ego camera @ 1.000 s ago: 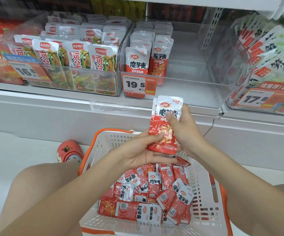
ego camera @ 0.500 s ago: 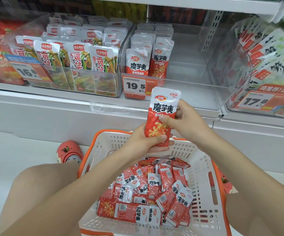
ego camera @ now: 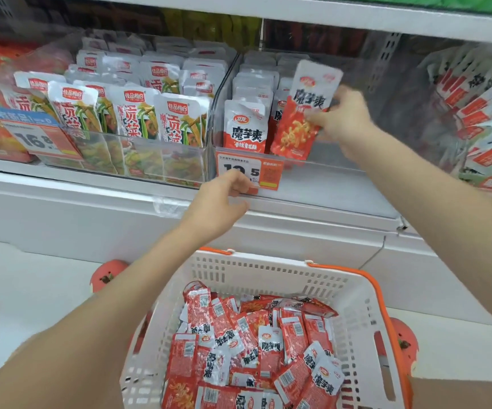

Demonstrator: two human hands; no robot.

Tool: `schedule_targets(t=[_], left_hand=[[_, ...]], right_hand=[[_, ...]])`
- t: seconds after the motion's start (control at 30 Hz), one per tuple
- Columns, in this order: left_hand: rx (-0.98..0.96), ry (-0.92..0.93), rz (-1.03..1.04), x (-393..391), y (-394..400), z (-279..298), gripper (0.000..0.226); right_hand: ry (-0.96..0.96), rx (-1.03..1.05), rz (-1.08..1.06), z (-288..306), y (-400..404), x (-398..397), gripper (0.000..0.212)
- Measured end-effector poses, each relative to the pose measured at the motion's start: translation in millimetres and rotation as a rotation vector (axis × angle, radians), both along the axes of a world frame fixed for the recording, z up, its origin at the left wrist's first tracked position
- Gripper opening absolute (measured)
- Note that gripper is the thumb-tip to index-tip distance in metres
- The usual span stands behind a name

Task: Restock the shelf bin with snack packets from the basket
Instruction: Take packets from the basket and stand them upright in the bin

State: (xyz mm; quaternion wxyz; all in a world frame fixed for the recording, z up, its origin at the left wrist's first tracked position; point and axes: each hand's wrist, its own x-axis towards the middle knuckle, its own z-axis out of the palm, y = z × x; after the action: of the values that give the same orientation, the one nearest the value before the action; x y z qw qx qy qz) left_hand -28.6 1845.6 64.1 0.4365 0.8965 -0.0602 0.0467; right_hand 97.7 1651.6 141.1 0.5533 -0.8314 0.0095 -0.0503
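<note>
My right hand point(ego camera: 340, 119) pinches one red konjac packet point(ego camera: 303, 113) just inside the clear shelf bin point(ego camera: 342, 172), beside its front row. I judge placing; next, stand it upright. My left hand point(ego camera: 224, 199), loosely curled, holds nothing, above the basket point(ego camera: 268, 270).

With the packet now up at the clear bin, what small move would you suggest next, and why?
Probably lower the packet in the right hand into the clear bin, standing it beside the front packet. It is upright and level with that row, and the bin's right side looks bare.
</note>
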Motion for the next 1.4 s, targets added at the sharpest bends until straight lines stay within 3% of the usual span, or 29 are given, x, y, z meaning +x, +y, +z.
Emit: schedule_targets(t=[0.1,0.27,0.4,0.5,0.53,0.63,0.73,0.8,0.9,1.17,1.3,1.4], left_hand=[[0.090,-0.029,-0.025,6.8,-1.6,-4.3,0.032],[0.100,-0.059,0.001,11.5,-6.9,-6.3,0.037],[0.126,-0.072,0.013,10.4,-10.5,-8.2,0.036],[0.138,-0.064,0.012,7.6,-11.4,-7.6,0.035],[0.144,-0.059,0.002,6.3,-11.6,-7.5,0.034],[0.170,-0.057,-0.036,4.2,-12.4,-9.0,0.033],[0.192,-0.055,-0.053,4.8,-13.7,-9.6,0.034],[0.188,-0.052,-0.050,5.7,-14.6,-9.3,0.034],[0.190,-0.052,-0.049,7.0,-15.8,-9.7,0.033],[0.205,-0.055,-0.053,6.8,-16.2,-9.6,0.033],[0.215,-0.059,-0.063,6.6,-14.4,-10.6,0.033],[0.219,-0.066,-0.064,6.4,-13.3,-11.6,0.033]], right_hand=[[0.098,-0.171,0.032,-22.6,21.8,26.8,0.042],[0.064,-0.575,-0.024,-43.8,32.1,62.6,0.065],[0.149,-0.595,0.005,-49.9,38.8,58.3,0.087],[0.250,-0.677,0.135,-52.9,41.1,58.9,0.121],[0.271,-0.716,0.183,-56.3,40.0,63.8,0.120],[0.248,-0.742,0.172,-46.8,39.2,50.3,0.089],[0.329,-0.365,-0.006,-44.4,31.9,55.0,0.066],[0.368,-0.246,-0.035,-41.2,28.3,51.1,0.061],[0.299,-0.206,-0.009,-39.7,31.2,46.8,0.068],[0.176,-0.502,0.089,-45.0,37.3,48.0,0.076],[0.276,-0.529,0.190,-52.9,32.1,49.9,0.111],[0.260,-0.465,0.126,-48.7,30.6,50.0,0.096]])
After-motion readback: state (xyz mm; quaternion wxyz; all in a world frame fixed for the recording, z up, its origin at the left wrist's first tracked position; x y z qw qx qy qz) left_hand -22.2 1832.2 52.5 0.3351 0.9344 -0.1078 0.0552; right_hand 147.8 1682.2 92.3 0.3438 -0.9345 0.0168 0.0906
